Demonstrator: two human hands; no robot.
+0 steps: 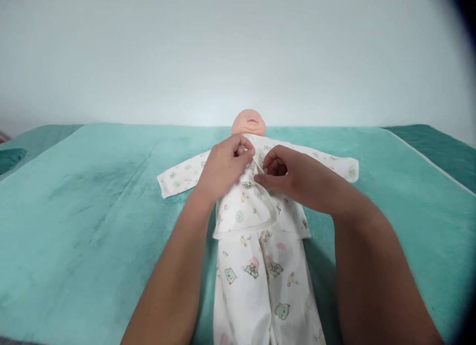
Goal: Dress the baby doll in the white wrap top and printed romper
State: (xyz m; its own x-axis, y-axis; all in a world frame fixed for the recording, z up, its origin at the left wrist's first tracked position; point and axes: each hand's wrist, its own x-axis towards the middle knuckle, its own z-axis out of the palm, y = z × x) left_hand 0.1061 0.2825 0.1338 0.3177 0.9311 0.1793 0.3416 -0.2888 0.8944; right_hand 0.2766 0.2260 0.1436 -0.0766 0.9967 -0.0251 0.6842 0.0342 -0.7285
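Note:
A baby doll (pixel 249 121) lies on its back, head at the far end, dressed in a white printed baby shirt (pixel 241 213) and matching trousers (pixel 245 290). My left hand (pixel 229 161) pinches the shirt's front edge at the upper chest, thumb against index finger. Close beside it, my right hand (pixel 292 174) has its fingers curled and its thumb on the front edge, lower down. The shirt's front overlaps, with the rounded flap lying over the other side. Both sleeves stretch out sideways. My hands hide part of the chest, and any fastening there cannot be made out.
A green plush blanket (pixel 104 211) lies under the doll, with darker green cloth (pixel 439 146) past its right edge. A white wall (pixel 223 57) rises right behind the doll's head. Another dark green patch (pixel 11 159) shows at the far left.

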